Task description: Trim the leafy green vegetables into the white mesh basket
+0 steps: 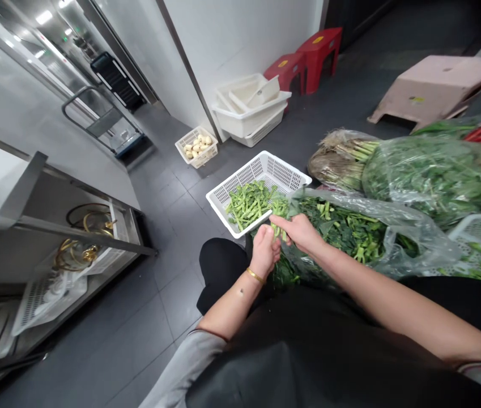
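My left hand (264, 250), with a gold bracelet at its wrist, is closed around a green vegetable stem (280, 229). Pinching the same stem from the other side is my right hand (303, 231). Both hands are together above the near edge of a white slotted basket (223, 218), where cut green stems (248, 203) lie in a heap. Beside and beneath my right hand, an open clear plastic bag (410, 218) holds leafy greens (350, 232). Some of the held stem is hidden by my fingers.
Behind stand a small basket of pale peeled vegetables (198, 146), stacked white tubs (251, 116), red stools (319, 56) and a pink stool (431, 85). Bagged greens (439, 170) and scallions (346, 156) lie to the right. A steel shelf (82, 238) is at left.
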`<control>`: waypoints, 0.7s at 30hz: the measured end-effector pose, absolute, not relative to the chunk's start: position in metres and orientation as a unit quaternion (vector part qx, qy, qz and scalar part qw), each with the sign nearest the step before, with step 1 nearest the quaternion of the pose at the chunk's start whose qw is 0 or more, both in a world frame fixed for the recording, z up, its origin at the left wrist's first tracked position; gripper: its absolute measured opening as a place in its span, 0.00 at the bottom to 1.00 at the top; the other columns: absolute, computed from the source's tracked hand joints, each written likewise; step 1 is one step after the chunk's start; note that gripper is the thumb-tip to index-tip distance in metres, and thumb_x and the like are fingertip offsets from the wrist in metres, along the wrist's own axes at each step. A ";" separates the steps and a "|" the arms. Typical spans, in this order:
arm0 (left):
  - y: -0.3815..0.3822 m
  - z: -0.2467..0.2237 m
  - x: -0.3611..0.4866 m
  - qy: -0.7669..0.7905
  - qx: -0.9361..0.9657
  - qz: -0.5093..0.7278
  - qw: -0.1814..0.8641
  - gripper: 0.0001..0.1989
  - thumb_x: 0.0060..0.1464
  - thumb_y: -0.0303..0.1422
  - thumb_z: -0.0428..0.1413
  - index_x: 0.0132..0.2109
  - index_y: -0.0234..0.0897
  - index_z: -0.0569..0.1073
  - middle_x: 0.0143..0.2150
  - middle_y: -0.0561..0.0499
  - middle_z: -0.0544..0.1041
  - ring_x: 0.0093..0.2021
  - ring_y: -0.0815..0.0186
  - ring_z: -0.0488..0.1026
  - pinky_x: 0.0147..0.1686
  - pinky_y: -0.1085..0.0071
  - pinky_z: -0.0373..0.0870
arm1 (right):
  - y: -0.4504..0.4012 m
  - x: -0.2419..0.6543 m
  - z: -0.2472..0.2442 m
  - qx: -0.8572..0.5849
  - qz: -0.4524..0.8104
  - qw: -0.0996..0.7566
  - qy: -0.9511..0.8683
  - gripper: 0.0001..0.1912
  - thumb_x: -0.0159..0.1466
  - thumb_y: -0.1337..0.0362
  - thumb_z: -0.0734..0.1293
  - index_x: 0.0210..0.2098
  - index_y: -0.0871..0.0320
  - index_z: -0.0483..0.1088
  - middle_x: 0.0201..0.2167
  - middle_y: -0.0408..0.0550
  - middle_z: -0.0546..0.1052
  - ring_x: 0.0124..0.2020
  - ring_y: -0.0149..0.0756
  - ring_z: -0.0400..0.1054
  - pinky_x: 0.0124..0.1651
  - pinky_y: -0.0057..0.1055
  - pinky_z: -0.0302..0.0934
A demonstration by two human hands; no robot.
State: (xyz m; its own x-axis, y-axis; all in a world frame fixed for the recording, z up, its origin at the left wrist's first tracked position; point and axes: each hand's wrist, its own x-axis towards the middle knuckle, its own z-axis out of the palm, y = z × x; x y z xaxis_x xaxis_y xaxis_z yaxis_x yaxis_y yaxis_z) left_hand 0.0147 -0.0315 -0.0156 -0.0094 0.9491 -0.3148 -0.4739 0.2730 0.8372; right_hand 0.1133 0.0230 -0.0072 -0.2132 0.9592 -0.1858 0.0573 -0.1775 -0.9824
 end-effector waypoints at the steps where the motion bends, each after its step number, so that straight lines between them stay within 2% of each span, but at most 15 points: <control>1: -0.029 -0.015 0.015 0.451 0.241 0.565 0.648 0.22 0.49 0.52 0.55 0.32 0.38 0.60 0.17 0.61 0.58 0.12 0.79 0.47 0.11 0.81 0.40 | 0.015 0.109 -0.009 -0.483 0.586 0.396 -0.516 0.18 0.55 0.47 0.64 0.23 0.55 0.63 0.11 0.38 0.64 0.11 0.29 0.56 0.15 0.28 0.54; 4: -0.020 -0.010 0.006 0.440 0.175 0.641 0.603 0.23 0.49 0.53 0.54 0.32 0.37 0.60 0.17 0.61 0.55 0.13 0.79 0.47 0.13 0.80 0.42 | -0.012 0.106 -0.013 -0.441 0.501 0.416 -0.617 0.16 0.57 0.49 0.64 0.22 0.54 0.63 0.16 0.42 0.69 0.20 0.34 0.65 0.27 0.31 0.64; 6: -0.016 -0.005 -0.005 0.443 0.162 0.657 0.588 0.21 0.49 0.51 0.55 0.33 0.37 0.61 0.17 0.61 0.55 0.13 0.79 0.47 0.13 0.80 0.41 | -0.025 0.111 -0.015 -0.415 0.453 0.393 -0.685 0.14 0.55 0.51 0.66 0.21 0.54 0.66 0.19 0.44 0.72 0.25 0.36 0.68 0.33 0.33 0.65; 8: -0.018 -0.003 -0.014 0.441 0.180 0.646 0.597 0.19 0.51 0.49 0.55 0.34 0.38 0.61 0.17 0.61 0.56 0.13 0.78 0.46 0.13 0.80 0.40 | -0.023 0.117 -0.014 -0.407 0.455 0.346 -0.712 0.14 0.55 0.51 0.67 0.21 0.54 0.68 0.18 0.44 0.72 0.23 0.37 0.68 0.31 0.32 0.64; 11: -0.030 -0.008 -0.014 0.461 0.226 0.630 0.583 0.17 0.52 0.47 0.54 0.34 0.39 0.61 0.17 0.61 0.56 0.14 0.78 0.46 0.13 0.80 0.41 | 0.002 0.121 -0.005 -0.423 0.473 0.278 -0.721 0.20 0.60 0.49 0.61 0.18 0.55 0.66 0.12 0.43 0.68 0.16 0.34 0.64 0.26 0.30 0.61; 14: -0.042 -0.017 -0.004 0.499 0.255 0.609 0.562 0.16 0.51 0.43 0.58 0.33 0.38 0.62 0.19 0.61 0.60 0.15 0.78 0.50 0.14 0.80 0.45 | 0.023 0.113 0.009 -0.447 0.408 0.273 -0.748 0.24 0.62 0.51 0.58 0.15 0.56 0.63 0.12 0.45 0.68 0.17 0.34 0.64 0.27 0.30 0.60; 16: -0.041 -0.019 -0.001 0.502 0.227 0.602 0.578 0.15 0.51 0.42 0.58 0.33 0.38 0.62 0.19 0.60 0.60 0.16 0.78 0.51 0.15 0.80 0.45 | 0.020 0.108 0.012 -0.444 0.302 0.291 -0.792 0.19 0.61 0.53 0.60 0.19 0.57 0.66 0.17 0.49 0.72 0.20 0.36 0.66 0.27 0.31 0.59; 18: -0.034 -0.017 -0.005 0.482 0.170 0.604 0.612 0.14 0.53 0.42 0.56 0.32 0.37 0.62 0.18 0.60 0.58 0.15 0.78 0.50 0.14 0.80 0.44 | 0.003 0.105 0.004 -0.371 0.229 0.305 -0.846 0.13 0.59 0.57 0.62 0.24 0.58 0.70 0.23 0.52 0.75 0.24 0.37 0.68 0.27 0.30 0.58; 21: -0.023 -0.005 -0.025 0.428 0.116 0.587 0.677 0.13 0.57 0.41 0.52 0.32 0.36 0.63 0.18 0.60 0.53 0.14 0.78 0.45 0.13 0.81 0.41 | -0.024 0.110 -0.022 -0.267 0.257 0.331 -0.868 0.09 0.59 0.59 0.62 0.29 0.57 0.72 0.27 0.50 0.77 0.27 0.35 0.69 0.30 0.29 0.59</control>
